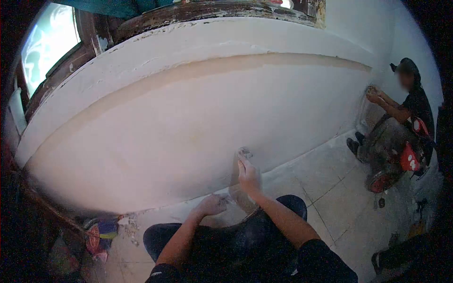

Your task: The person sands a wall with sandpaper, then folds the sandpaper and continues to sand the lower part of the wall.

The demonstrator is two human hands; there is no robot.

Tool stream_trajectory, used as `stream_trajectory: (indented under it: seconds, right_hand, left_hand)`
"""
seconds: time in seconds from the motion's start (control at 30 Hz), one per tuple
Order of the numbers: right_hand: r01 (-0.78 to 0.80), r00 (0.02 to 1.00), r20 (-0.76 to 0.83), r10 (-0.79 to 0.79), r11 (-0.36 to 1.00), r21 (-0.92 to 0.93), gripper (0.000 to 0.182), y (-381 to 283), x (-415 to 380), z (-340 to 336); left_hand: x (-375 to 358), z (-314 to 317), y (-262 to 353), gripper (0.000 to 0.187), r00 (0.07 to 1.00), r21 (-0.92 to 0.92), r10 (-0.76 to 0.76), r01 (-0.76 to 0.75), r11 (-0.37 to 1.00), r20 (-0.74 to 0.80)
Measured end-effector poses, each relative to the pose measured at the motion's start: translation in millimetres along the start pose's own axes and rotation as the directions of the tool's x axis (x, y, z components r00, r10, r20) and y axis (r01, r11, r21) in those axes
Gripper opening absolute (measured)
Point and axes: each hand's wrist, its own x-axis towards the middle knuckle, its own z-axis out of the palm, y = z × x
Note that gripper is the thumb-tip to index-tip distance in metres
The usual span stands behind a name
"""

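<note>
Room under renovation, with patchy white wall (pixel 188 118), paint-chipped window frame (pixel 217 11) and dusty tiled floor (pixel 325 203)

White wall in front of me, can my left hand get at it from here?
Likely yes: your left hand is low by the white wall, and nothing visible blocks the way, though one view can't settle the gap.

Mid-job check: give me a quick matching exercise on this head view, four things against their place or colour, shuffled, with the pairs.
1. Wearer's right hand
2. Wearer's left hand
3. Co-worker
4. Cloth

A. Teal, at the top edge
B. Low, between the wearer's knees
C. In dark clothing, at the view's right side
D. Raised, in front of the white wall

Pairs: 1-D, 2-B, 3-C, 4-A
</note>
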Motion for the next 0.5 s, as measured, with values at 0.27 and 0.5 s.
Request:
stream_trajectory:
  seconds: [0.27,0.5]
  right_hand:
    - [-0.057,0.998,-0.002,0.057,0.994,0.093,0.041,24,10,16]
    - [-0.031,0.979,0.204,0.025,0.999,0.030,0.036,38,-17,8]
  left_hand:
    - [-19,-66,116,0.037,0.979,-0.124,0.138,-0.157,0.980,-0.149]
    - [12,-107,237,0.037,0.927,0.057,0.342,-0.354,0.933,0.156]
